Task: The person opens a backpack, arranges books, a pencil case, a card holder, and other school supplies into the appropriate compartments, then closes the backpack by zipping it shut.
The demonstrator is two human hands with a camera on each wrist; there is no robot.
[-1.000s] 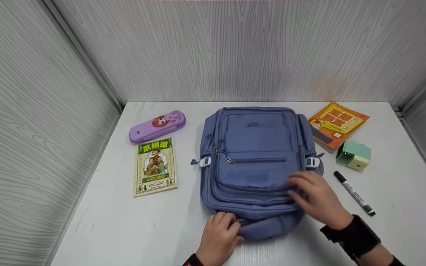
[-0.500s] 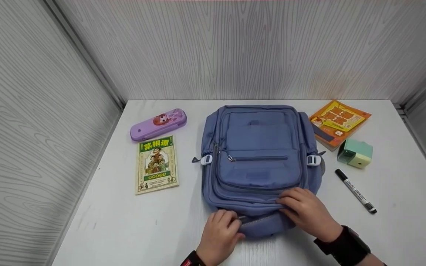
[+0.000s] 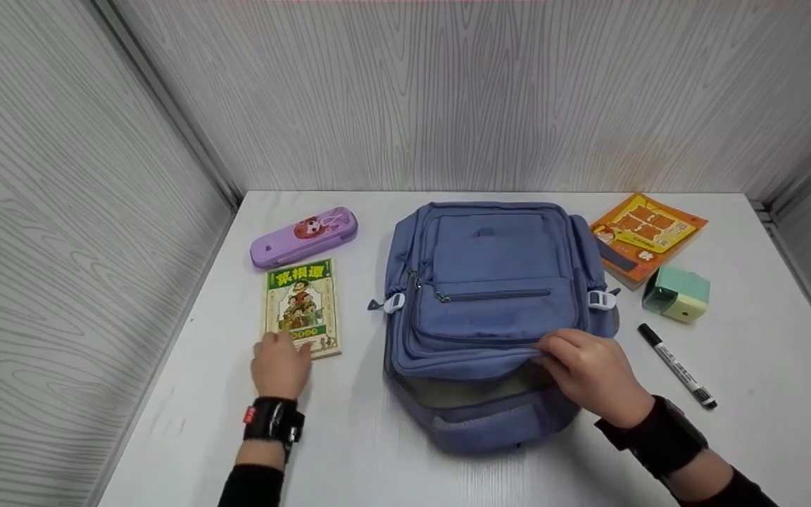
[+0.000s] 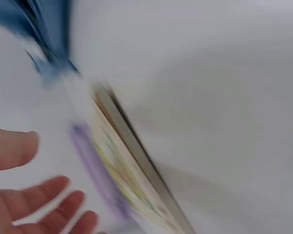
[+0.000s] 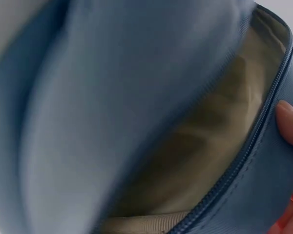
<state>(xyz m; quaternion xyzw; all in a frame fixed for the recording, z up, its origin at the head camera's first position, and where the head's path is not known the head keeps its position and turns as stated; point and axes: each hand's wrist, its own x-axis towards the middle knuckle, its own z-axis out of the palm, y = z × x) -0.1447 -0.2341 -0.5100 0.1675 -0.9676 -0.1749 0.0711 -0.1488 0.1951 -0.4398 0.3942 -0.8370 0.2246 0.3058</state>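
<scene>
A blue backpack (image 3: 493,282) lies on the table, its front panel lifted from the main opening, with beige lining (image 5: 185,165) visible inside. My right hand (image 3: 588,373) pinches that panel's edge at the lower right. Over the lower end of a green-and-cream comic book (image 3: 303,303) is my left hand (image 3: 280,366). In the left wrist view the left fingers (image 4: 58,204) are spread, apart from the blurred book. At the right edge of the right wrist view a thumb (image 5: 289,124) presses the zippered rim; I cannot tell whose hand it is.
A purple pencil case (image 3: 303,236) lies just behind the comic book. Right of the backpack are an orange book (image 3: 648,236), a green-and-yellow pencil sharpener (image 3: 676,294) and a black-capped marker (image 3: 676,366). Grey wood-grain panels (image 3: 405,98) wall the table's back and sides.
My left hand has let go of the backpack's lower rim and moved left to the comic book. My right hand has gripped the front panel's edge and raised it, widening the opening.
</scene>
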